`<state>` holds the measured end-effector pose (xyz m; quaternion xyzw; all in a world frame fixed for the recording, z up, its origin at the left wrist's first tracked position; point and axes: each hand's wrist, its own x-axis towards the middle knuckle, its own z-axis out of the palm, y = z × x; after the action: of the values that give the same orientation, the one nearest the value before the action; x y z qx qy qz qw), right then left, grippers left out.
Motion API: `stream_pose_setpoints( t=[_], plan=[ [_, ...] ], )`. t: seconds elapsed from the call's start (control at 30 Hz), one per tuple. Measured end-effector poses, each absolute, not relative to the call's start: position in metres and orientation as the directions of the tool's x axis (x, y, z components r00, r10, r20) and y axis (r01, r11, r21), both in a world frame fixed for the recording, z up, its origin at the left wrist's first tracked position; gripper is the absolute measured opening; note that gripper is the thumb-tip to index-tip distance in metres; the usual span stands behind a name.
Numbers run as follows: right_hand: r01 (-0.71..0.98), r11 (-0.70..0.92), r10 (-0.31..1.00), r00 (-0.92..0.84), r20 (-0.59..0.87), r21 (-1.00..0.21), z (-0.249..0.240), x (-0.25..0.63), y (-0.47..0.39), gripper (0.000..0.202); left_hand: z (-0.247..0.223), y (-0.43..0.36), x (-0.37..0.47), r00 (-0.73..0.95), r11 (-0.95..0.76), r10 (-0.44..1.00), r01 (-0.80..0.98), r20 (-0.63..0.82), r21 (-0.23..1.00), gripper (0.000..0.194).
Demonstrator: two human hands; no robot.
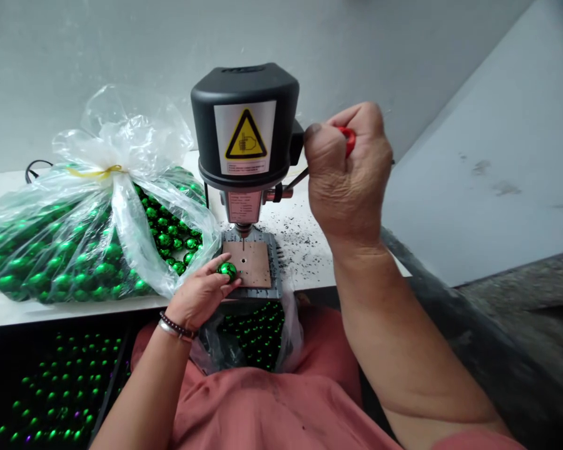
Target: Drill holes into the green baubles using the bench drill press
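A shiny green ball point(227, 270) is held in the fingers of my left hand point(205, 289), at the left edge of a brown board point(260, 265). The board lies on the metal base of a black bench drill press point(244, 125) and has a small hole in it. Above the hole hangs the thin drill bit point(244, 242), apart from the ball. My right hand point(349, 169) is raised to the right of the drill head, wrapped round the red-knobbed lever point(350, 142) of the press.
A tied clear plastic bag point(131, 231) with a torn side, full of green balls, lies on the white table point(309, 262) at left. Dark shavings are scattered round the base. An open bag of green balls point(256, 331) sits below the table edge; more balls point(65, 394) lie lower left.
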<state>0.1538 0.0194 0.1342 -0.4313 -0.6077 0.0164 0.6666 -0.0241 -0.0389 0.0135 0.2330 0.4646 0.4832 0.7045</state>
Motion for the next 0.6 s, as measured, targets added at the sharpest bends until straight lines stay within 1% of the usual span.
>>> stream_pose_setpoints(
  t=[0.07,0.13,0.2,0.27,0.33,0.43,0.5,0.6],
  plan=[
    [0.496,0.631,0.546,0.261,0.796,-0.596,0.134,0.154,0.02,0.019,0.008,-0.037,-0.023,0.031,0.356,0.929,-0.344,-0.368,0.869,0.052],
    [0.488,0.634,0.549,0.262,0.793,-0.6,0.134,0.154,0.02,0.019,0.004,-0.035,-0.023,-0.031,0.281,0.957,-0.163,-0.29,0.946,0.056],
    [0.48,0.636,0.553,0.264,0.791,-0.605,0.134,0.154,0.019,0.019,0.002,-0.032,-0.023,-0.073,0.208,0.976,0.028,-0.206,0.978,0.055],
    [0.475,0.636,0.554,0.268,0.788,-0.608,0.134,0.154,0.019,0.019,0.001,-0.03,-0.023,-0.091,0.149,0.987,0.16,-0.136,0.976,0.051],
    [0.473,0.636,0.555,0.27,0.787,-0.61,0.134,0.154,0.018,0.018,0.001,-0.03,-0.023,-0.075,0.138,0.989,0.185,-0.126,0.973,0.048],
    [0.462,0.649,0.55,0.264,0.792,-0.604,0.133,0.154,0.018,0.018,-0.001,-0.03,-0.024,-0.041,0.179,0.983,0.09,-0.176,0.98,0.052],
    [0.455,0.651,0.555,0.261,0.79,-0.608,0.133,0.154,0.018,0.018,-0.002,-0.029,-0.025,-0.041,0.175,0.984,0.069,-0.172,0.982,0.055],
    [0.453,0.628,0.58,0.27,0.768,-0.633,0.133,0.154,0.018,0.019,-0.004,-0.024,-0.024,-0.019,0.151,0.988,0.163,-0.15,0.975,0.056]
  ],
)
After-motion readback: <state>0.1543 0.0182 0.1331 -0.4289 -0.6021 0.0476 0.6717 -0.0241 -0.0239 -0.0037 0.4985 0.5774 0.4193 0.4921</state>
